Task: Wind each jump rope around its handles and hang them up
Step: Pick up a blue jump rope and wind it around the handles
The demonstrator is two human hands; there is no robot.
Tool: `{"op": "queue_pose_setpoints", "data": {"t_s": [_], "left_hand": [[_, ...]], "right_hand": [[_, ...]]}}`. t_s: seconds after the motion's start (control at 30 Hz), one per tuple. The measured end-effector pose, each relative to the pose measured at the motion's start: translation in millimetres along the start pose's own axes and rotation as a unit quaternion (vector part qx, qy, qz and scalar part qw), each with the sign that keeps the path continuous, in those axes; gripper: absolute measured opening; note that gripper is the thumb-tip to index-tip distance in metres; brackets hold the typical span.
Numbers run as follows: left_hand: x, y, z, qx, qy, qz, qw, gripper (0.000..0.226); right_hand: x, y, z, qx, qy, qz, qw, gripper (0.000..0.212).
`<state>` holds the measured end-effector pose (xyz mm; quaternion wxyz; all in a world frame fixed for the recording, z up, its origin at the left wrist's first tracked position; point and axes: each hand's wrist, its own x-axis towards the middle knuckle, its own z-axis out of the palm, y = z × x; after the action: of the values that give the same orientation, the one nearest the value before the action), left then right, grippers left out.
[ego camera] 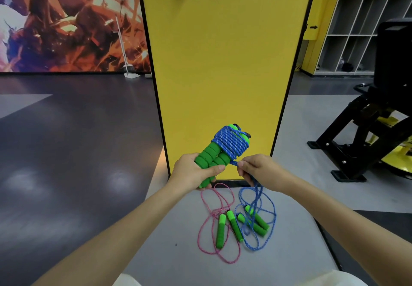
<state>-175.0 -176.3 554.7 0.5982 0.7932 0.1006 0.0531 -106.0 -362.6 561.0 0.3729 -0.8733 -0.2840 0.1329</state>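
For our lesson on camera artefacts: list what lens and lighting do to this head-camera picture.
Head view: the wide lens makes the panel taper downward, edges leaning, and stretches the forearms toward the bottom corners; soft glare patches lie on the floor; the left hand gripping the handles and right hand pinching the rope are sharp, without motion blur.

The left hand (192, 174) and the right hand (259, 167) are bare, and so are both wrists. The left forearm (124, 243) and the right forearm (334, 216) are uncovered along their whole visible length, down to the picture's edge. The left thumbnail (219, 168) is short and plain. Along the bottom edge show two rounded pieces of plain, pale cream-white cloth, a small patch (128, 281) and a wider patch (336, 278). Which garment they belong to cannot be told.
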Motion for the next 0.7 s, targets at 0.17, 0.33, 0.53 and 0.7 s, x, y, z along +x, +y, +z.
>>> {"op": "queue_pose_setpoints", "data": {"t_s": [0.17,0.33,0.53,0.7], "left_hand": [[9,-8,-1,0.191,0.069,0.083,0.976,0.039],[7,-3,-3,0.369,0.093,0.094,0.92,0.042],[6,-10,-10,0.425,0.064,0.087,0.899,0.041],[1,-10,-7,0.489,0.03,0.1,0.866,0.049]], "right_hand": [[-1,-7,3,0.0,0.012,0.031,0.999,0.04],[-8,-19,-5,-0.152,0.0,-0.002,0.988,0.036],[-16,-36,-17,-0.306,-0.032,-0.054,0.95,0.035],[-15,-51,-27,-0.34,-0.052,-0.073,0.936,0.024]]}}
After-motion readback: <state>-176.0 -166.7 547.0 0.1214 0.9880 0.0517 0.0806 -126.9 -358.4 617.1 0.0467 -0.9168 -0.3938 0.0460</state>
